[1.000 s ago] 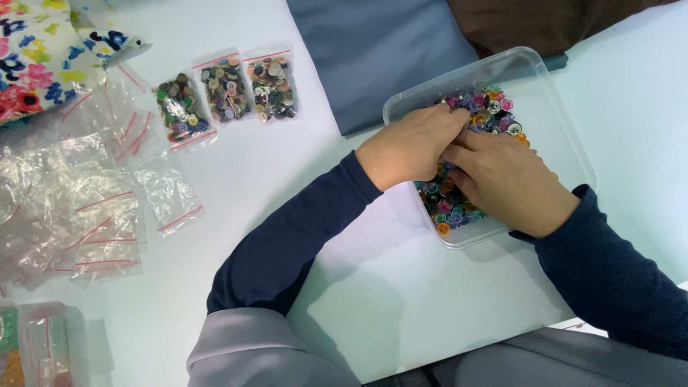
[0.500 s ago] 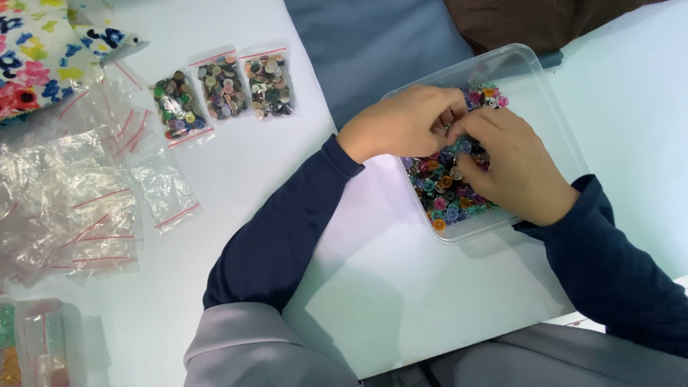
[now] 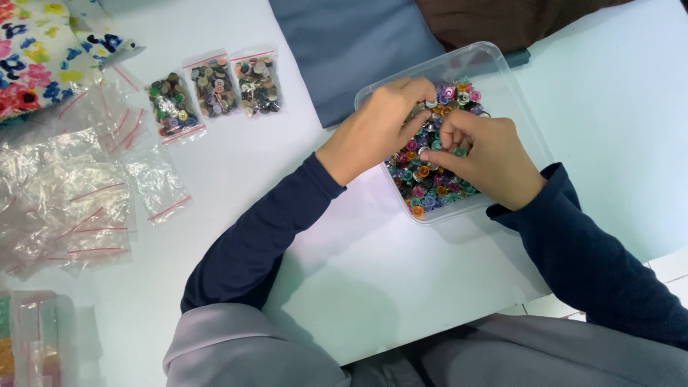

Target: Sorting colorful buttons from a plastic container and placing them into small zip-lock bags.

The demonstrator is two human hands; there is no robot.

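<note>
A clear plastic tub (image 3: 494,68) sits on the white table, filled with many small coloured buttons (image 3: 430,183). Both my hands are inside it, over the pile. My left hand (image 3: 383,122) reaches in from the left, its fingers curled and pinching at buttons near the tub's middle. My right hand (image 3: 484,154) lies over the right part of the pile, fingertips bent down onto the buttons beside the left fingers. What either hand pinches is hidden by the fingers.
Three small zip bags of buttons (image 3: 215,89) lie in a row at the upper left. A heap of empty zip bags (image 3: 79,197) covers the left side. A floral pouch (image 3: 36,54) is at the top left, blue cloth (image 3: 344,50) behind the tub.
Both hands have shifted a little toward the tub's far end, and the fingertips have drawn together over the buttons. The view has also drifted slightly.
</note>
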